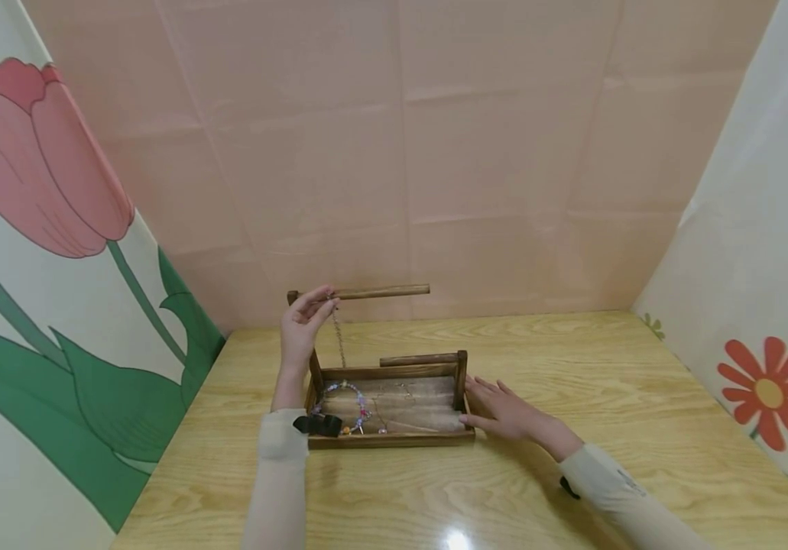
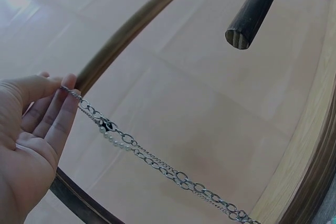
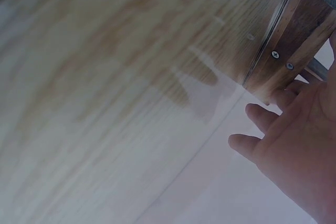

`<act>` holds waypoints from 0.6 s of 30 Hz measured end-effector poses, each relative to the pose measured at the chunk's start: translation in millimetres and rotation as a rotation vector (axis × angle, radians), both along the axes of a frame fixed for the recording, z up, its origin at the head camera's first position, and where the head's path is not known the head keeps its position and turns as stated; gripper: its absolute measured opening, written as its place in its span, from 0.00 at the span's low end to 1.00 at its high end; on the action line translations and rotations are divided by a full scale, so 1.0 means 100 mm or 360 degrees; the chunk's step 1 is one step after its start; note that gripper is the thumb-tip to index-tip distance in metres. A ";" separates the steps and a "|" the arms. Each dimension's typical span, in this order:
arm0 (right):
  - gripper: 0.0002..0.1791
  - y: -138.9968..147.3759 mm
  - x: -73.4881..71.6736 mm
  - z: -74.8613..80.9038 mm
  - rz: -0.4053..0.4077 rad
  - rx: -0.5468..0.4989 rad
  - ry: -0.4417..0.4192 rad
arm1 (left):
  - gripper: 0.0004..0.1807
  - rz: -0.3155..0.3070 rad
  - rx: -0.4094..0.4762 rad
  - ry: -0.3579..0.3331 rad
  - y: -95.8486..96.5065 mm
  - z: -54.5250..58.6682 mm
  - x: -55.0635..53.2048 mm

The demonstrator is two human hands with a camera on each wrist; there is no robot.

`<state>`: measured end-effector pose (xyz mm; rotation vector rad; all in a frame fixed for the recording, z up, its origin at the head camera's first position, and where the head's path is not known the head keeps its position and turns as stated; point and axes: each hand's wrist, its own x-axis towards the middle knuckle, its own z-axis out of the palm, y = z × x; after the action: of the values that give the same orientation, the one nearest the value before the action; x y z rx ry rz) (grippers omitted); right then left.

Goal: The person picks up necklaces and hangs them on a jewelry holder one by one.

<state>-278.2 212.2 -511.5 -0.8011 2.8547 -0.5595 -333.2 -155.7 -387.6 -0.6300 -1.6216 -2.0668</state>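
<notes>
My left hand (image 1: 302,325) pinches a silver chain with small pearls (image 2: 157,162) between thumb and fingertips, right at the upper bar (image 1: 394,291) of a wooden jewelry stand (image 1: 394,441). Doubled strands of the chain hang down from the fingers toward the tray part of the stand. My right hand (image 1: 507,412) rests at the stand's right end, fingers extended along the outside of the short post (image 1: 460,382) and the thumb at the tray's rim. In the right wrist view, its fingertips lie beside the stand's wooden end with two screws (image 3: 275,54).
Inside the tray lie a colorful beaded bracelet (image 1: 364,405) and thin gold-colored chain jewelry (image 1: 378,412). A lower bar (image 1: 419,359) extends left from the short post. The wood-grain table (image 1: 394,496) meets a pink backdrop (image 1: 490,191) behind, with flower-printed panels on both sides.
</notes>
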 end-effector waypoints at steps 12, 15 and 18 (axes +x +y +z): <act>0.44 0.00 0.00 0.01 0.0002 -0.0007 -0.0018 | 0.17 0.0008 0.0034 0.0052 -0.06 -0.06 0.02; 0.44 0.00 0.00 0.01 0.0003 -0.0021 -0.0028 | 0.17 0.0006 0.0063 0.0052 -0.07 -0.07 0.03; 0.44 0.01 0.00 0.00 0.0003 -0.0012 -0.0026 | 0.17 0.0012 0.0087 0.0051 -0.07 -0.08 0.03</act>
<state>-278.6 212.9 -511.2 -0.7968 2.8386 -0.5746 -330.2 -162.7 -395.6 -0.6337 -1.5424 -2.0774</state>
